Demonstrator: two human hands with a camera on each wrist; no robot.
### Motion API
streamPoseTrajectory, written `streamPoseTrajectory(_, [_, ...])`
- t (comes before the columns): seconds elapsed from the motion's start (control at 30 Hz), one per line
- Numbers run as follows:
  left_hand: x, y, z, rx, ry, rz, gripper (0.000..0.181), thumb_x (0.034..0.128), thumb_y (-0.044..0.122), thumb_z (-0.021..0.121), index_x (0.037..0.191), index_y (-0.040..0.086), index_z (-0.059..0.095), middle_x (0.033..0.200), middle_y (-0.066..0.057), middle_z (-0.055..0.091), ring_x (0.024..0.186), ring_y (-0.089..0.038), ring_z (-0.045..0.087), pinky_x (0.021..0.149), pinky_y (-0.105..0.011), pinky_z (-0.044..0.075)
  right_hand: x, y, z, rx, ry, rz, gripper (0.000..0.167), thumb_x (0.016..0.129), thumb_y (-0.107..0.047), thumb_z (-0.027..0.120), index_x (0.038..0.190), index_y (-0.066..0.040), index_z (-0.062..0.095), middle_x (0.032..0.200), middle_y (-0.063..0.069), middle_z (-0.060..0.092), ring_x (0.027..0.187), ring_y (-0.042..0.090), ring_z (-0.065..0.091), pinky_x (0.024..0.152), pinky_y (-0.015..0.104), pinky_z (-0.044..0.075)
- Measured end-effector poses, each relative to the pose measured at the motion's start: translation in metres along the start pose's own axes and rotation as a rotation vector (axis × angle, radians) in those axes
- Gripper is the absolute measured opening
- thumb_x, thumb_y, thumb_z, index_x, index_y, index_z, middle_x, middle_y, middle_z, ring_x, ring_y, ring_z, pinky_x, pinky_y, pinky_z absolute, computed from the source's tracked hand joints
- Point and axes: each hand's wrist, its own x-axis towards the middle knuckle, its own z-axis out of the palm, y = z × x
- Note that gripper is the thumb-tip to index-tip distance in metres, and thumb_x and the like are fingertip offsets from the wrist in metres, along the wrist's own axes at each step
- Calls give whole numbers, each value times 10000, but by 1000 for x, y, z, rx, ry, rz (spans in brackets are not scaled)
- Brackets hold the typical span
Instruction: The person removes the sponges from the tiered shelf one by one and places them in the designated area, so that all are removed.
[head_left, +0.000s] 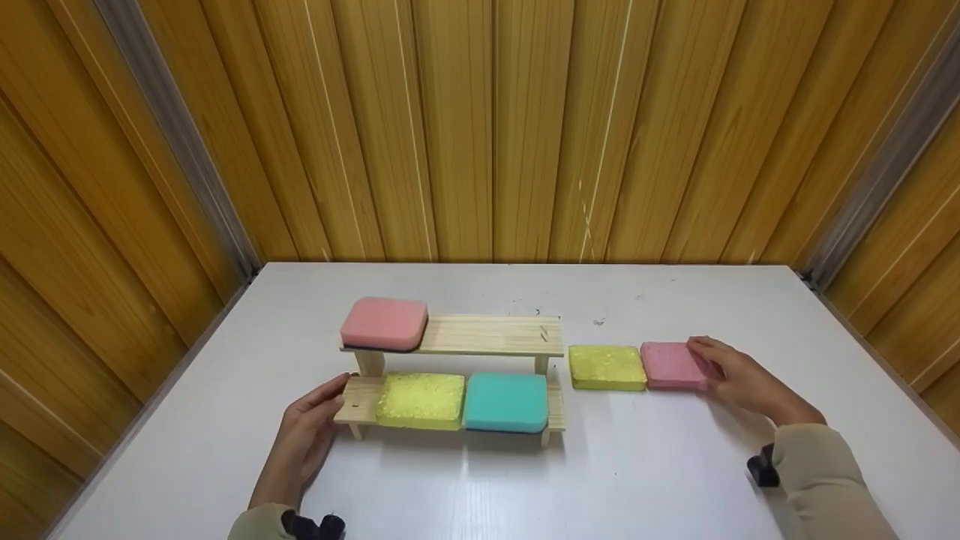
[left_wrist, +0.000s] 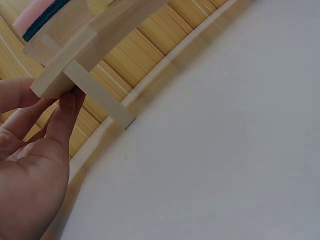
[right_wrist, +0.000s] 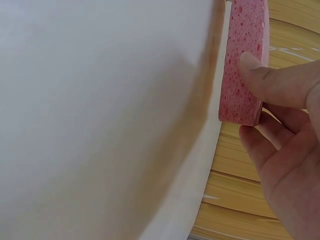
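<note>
A small two-tier wooden shelf point(head_left: 491, 335) stands on the table, and my left hand point(head_left: 304, 435) holds the left end of its lower step. The left wrist view shows the thumb and fingers at that board end point(left_wrist: 65, 70). On the lower step lie a yellow sponge point(head_left: 421, 400) and a teal sponge point(head_left: 506, 403) side by side. A smooth pink sponge point(head_left: 385, 323) with a dark green pad sits on the upper step's left end. My right hand point(head_left: 750, 382) grips the right end of a porous pink sponge point(right_wrist: 242, 95), thumb on its front side. Its left side meets another yellow sponge point(head_left: 606, 367).
The white table point(head_left: 465, 495) reaches back to a wood-patterned panel wall point(head_left: 450, 135), with similar panels at both sides. Black wrist devices point(head_left: 763, 466) are worn on both forearms. Small dark marks point(head_left: 598, 322) spot the tabletop behind the yellow sponge.
</note>
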Motion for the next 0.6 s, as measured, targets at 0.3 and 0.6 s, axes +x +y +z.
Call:
streamPoseTrajectory(0.3, [0, 1, 0, 3, -6, 16, 502, 912, -68, 503, 1405, -76, 408, 1481, -198, 404, 1121, -10, 574, 1006, -207, 485, 1, 0, 3, -3, -25, 13, 593, 847, 84, 599, 1397, 118, 381, 1450, 345, 339, 1345, 556, 249, 1088, 681, 235])
streamPoseTrajectory(0.6, [2, 0, -1, -2, 11, -3, 492, 910, -68, 496, 1397, -67, 426, 1476, -183, 416, 1104, -7, 583, 1012, -211, 479, 2, 4, 6, 9, -57, 38, 618, 857, 49, 624, 1414, 105, 362, 1466, 343, 315, 1359, 551, 225, 1095, 677, 219])
